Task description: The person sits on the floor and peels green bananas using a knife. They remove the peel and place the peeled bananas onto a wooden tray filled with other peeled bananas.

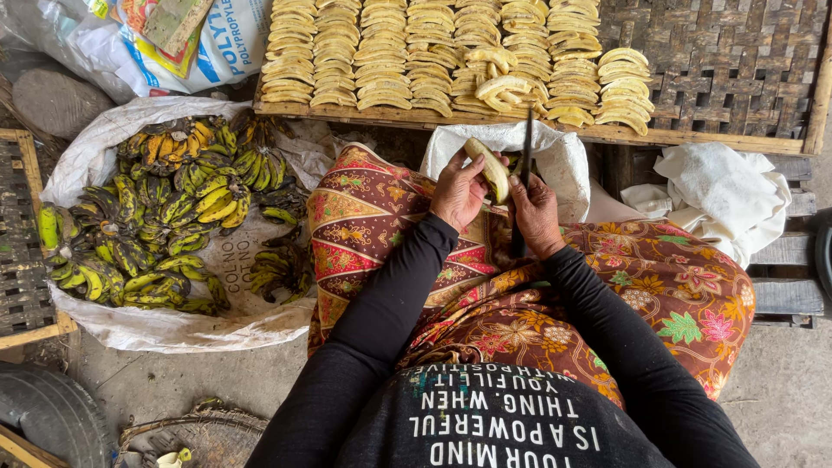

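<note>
1. The left hand (458, 192) is closed around one peeled banana (490, 168), grasping it just in front of the woven tray (719, 69), above the lap.
2. The right hand (535, 212) has its grip clenched on a dark knife (526, 173), blade upright and touching the banana's side.
3. Done so far, judging by the tray: about seven rows of peeled banana slices (381, 52) fill its left and middle; the right part of the tray is bare weave.
4. Left to do: a heap of unpeeled green-yellow bananas (165, 217), too many to count, lies on a white sack (95, 147) well left of the tray.
5. A white bag (555, 156) sits open just under the tray's near edge, behind the hands.
</note>
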